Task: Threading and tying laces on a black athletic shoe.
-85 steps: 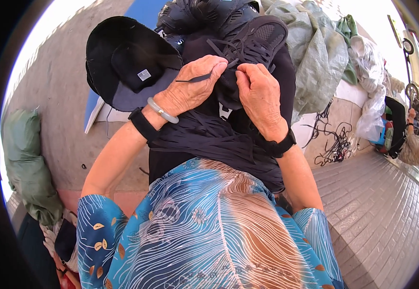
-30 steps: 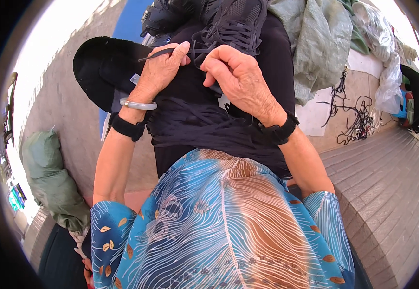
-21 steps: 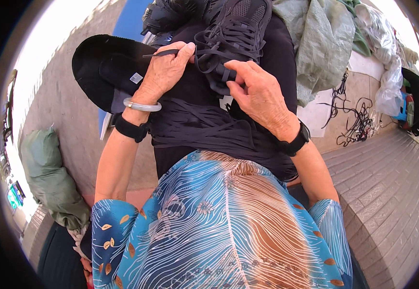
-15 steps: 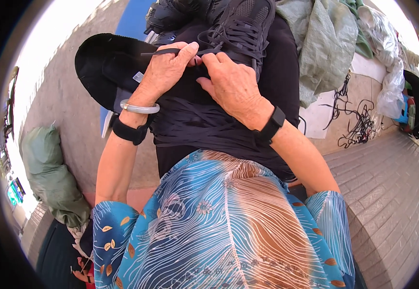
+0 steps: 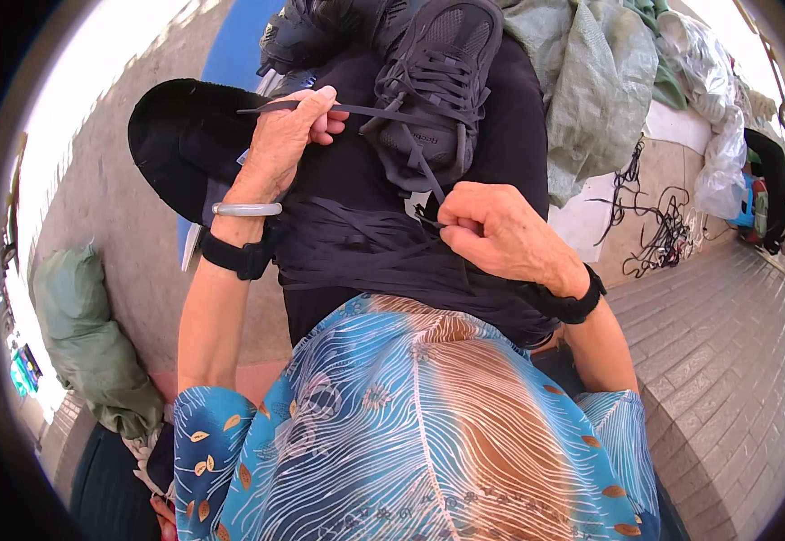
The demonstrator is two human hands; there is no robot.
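Note:
A black lace-up shoe (image 5: 451, 68) rests on my lap with its tongue end toward me, its laces threaded through the eyelets. My left hand (image 5: 293, 131) pinches one part of its shoelace (image 5: 370, 111), which runs taut to the left, the tip sticking out past the thumb. Close to my lap, my right hand (image 5: 500, 233) is closed on another stretch of lace coming down over the tongue. Many loose flat black laces (image 5: 347, 239) lie heaped across my thighs, below both hands.
More black shoes (image 5: 320, 36) sit beyond my left hand. A rounded black fabric piece (image 5: 176, 135) lies left of it. Grey-green sacking (image 5: 600, 90) stands at the right, with tangled dark cords (image 5: 663, 230) on the floor nearby. A stuffed green sack (image 5: 86, 325) is at far left.
My hands were close together at the shoe's laces. They have parted: the left slightly left, the right down and right toward my lap, drawing the lace straight.

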